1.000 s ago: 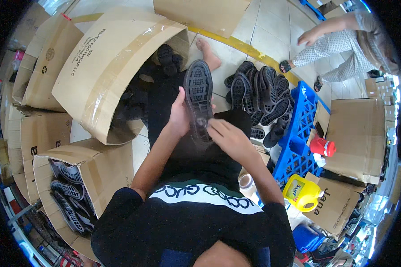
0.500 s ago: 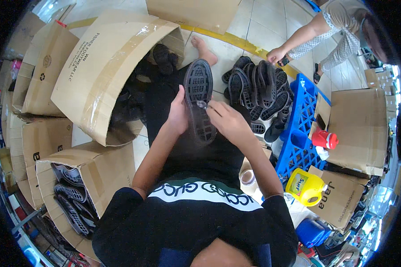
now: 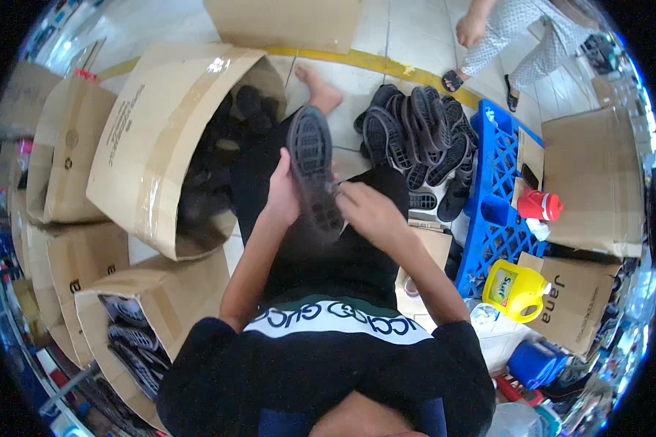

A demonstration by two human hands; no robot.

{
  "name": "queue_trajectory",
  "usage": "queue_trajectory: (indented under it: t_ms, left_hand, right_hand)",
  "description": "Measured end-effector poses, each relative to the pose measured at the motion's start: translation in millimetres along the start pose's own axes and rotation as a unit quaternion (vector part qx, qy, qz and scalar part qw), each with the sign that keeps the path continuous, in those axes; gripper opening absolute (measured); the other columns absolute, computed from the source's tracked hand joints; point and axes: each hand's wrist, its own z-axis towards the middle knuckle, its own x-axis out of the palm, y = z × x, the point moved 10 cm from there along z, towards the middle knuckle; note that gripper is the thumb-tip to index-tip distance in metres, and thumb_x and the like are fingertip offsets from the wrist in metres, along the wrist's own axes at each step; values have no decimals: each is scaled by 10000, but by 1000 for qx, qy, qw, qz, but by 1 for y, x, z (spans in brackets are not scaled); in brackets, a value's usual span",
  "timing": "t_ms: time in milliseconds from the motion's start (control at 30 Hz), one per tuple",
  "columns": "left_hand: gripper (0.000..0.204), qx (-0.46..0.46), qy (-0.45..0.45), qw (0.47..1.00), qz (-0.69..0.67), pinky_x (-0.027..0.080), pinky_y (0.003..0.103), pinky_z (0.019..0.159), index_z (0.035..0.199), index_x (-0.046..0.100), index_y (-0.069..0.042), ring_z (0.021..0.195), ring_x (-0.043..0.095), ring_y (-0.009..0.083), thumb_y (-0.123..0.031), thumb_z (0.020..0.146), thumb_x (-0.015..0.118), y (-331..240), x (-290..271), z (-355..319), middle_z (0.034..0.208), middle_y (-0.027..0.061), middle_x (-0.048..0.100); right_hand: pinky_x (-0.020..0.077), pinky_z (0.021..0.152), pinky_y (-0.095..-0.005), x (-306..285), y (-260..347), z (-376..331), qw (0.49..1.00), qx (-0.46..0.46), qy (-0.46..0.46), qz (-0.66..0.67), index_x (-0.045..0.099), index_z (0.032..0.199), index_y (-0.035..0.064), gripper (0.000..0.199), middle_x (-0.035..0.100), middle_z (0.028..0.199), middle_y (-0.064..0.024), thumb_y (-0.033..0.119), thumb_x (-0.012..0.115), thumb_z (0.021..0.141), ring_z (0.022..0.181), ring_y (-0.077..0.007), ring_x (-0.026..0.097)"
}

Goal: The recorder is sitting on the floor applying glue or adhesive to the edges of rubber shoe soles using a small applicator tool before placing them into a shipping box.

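Note:
My left hand (image 3: 283,191) is closed on the edge of a black shoe sole (image 3: 312,142), held upright over my lap with its gridded face toward me. The sole's lower end is smeared by motion. At the sole's right edge, my right hand (image 3: 372,213) is closed in a pinch on a small silver-grey object (image 3: 334,188); its kind is too blurred to tell. Beyond my right knee, several black soles (image 3: 419,135) lie heaped on the tiled floor.
To the left, a big cardboard box (image 3: 149,138) lies open with dark soles inside. A smaller box (image 3: 189,291) holds more soles. A blue plastic pallet (image 3: 506,167), red jug (image 3: 539,205) and yellow bottle (image 3: 514,290) stand right. Another person's hand (image 3: 471,30) is at the far right.
My right hand has slid from the sole's middle to its right edge. The other person's hand has left the sole heap and drawn back. The whole view has shifted somewhat.

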Motion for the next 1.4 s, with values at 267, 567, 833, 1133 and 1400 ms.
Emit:
queue_trajectory:
  t_ms: [267, 567, 833, 1133, 1400]
  left_hand:
    - [733, -40, -189, 980, 41, 480, 474, 915, 1294, 516, -32, 1035, 587, 356, -617, 975, 210, 22, -107, 9, 1190, 184, 599]
    - [492, -127, -150, 980, 29, 507, 516, 895, 1238, 540, -25, 969, 620, 376, -370, 1025, 260, 112, -85, 113, 1147, 193, 621]
    - [487, -150, -55, 987, -20, 446, 517, 992, 1195, 560, -38, 1069, 595, 338, -408, 1017, 298, 168, 66, 297, 1157, 162, 624]
    - [578, -234, -44, 962, 132, 372, 487, 1054, 1428, 339, -99, 1264, 486, 347, -492, 1004, 316, 199, -3, 305, 1406, 140, 482]
    - [228, -162, -69, 964, 201, 500, 432, 869, 1058, 629, -111, 1010, 610, 266, -248, 955, 480, 113, -176, 191, 1062, 111, 655]
  right_hand:
    - [503, 866, -340, 26, -27, -71, 933, 154, -52, 322, 583, 1058, 0, 223, 621, 1069, -121, 130, 616, 880, 969, -255, 625]
    - [489, 717, -281, 142, -121, -246, 313, 327, -540, 710, 582, 985, 89, 68, 599, 876, -25, 136, 535, 973, 754, -122, 579]
    - [524, 731, -307, 161, -129, -259, 302, 341, -537, 710, 591, 1006, 88, 81, 621, 850, -28, 142, 537, 978, 782, -138, 612]
    - [547, 744, -325, 165, -142, -264, 284, 360, -534, 710, 598, 1010, 96, 85, 651, 887, -41, 151, 543, 977, 800, -137, 634]
    - [550, 701, -337, 179, -151, -261, 269, 345, -517, 736, 552, 1000, 67, 77, 609, 870, -54, 131, 547, 958, 788, -172, 609]
